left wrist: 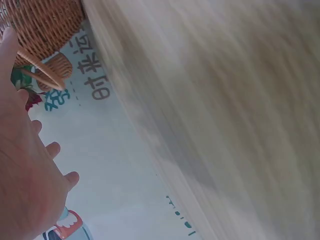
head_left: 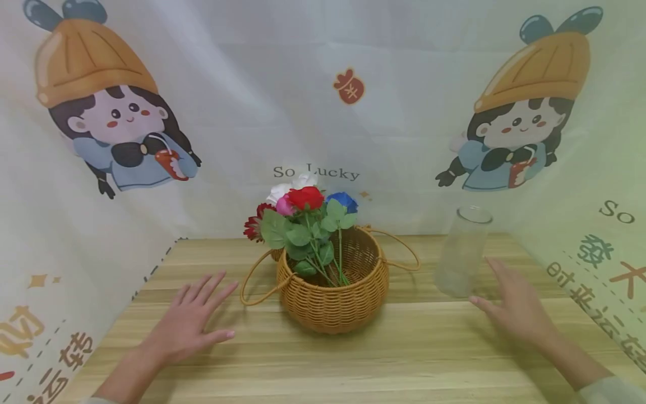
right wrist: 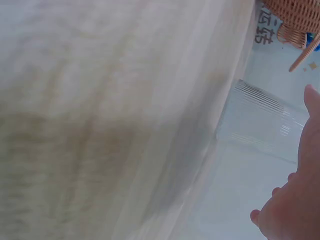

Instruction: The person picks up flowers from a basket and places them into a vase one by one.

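Observation:
A round brown wicker basket (head_left: 333, 306) with two loop handles stands mid-table. Artificial flowers lean in it, among them a red rose (head_left: 306, 198), a blue rose (head_left: 343, 201), white and pink blooms and a dark red one, with green leaves. My left hand (head_left: 189, 320) is spread over the table to the left of the basket, apart from its handle. On the right stands a clear glass vase (head_left: 460, 258), upright. My right hand (head_left: 520, 306) is beside the vase, fingers extended toward it; whether they touch it I cannot tell. The right wrist view shows the vase (right wrist: 262, 122) past the thumb.
Light wood-grain table (head_left: 333, 365) runs under everything. A pale printed cloth (head_left: 404, 129) with cartoon figures and lettering hangs behind and along both sides. Part of another small wicker piece (left wrist: 56, 70) shows behind the basket in the left wrist view.

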Demonstrator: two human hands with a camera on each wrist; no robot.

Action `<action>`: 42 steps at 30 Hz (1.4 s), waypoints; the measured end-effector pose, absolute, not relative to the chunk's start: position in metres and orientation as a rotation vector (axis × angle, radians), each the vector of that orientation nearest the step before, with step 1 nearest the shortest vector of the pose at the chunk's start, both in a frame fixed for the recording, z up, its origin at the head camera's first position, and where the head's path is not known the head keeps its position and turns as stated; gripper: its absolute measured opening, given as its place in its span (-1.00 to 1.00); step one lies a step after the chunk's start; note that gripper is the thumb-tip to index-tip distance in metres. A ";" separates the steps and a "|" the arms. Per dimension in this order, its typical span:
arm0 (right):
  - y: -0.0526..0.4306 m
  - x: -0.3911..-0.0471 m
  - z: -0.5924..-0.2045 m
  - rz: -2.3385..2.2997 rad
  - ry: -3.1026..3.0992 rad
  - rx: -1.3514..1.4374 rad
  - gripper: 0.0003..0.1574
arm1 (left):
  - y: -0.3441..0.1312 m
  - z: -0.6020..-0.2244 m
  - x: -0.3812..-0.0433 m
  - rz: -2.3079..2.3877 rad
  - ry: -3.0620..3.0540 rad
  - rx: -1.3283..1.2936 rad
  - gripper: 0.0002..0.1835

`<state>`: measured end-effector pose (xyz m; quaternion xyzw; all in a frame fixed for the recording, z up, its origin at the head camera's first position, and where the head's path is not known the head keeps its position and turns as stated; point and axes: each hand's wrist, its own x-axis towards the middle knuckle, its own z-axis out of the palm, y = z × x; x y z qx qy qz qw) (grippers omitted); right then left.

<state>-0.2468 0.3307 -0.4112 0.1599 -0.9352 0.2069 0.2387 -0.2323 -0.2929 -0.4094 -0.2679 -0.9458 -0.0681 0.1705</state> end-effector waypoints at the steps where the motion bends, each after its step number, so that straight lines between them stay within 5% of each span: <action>1: 0.331 -0.248 -0.410 0.594 -2.548 0.435 0.18 | -0.291 -0.409 -0.232 -0.200 -2.677 -0.765 -0.07; 25: 0.306 -0.270 -0.396 0.864 -2.468 0.311 0.31 | -0.216 -0.406 -0.233 -0.645 -2.546 -0.774 -0.04; 42: 0.294 -0.281 -0.399 1.011 -2.393 0.178 0.28 | -0.174 -0.411 -0.244 -0.986 -2.378 -0.673 -0.21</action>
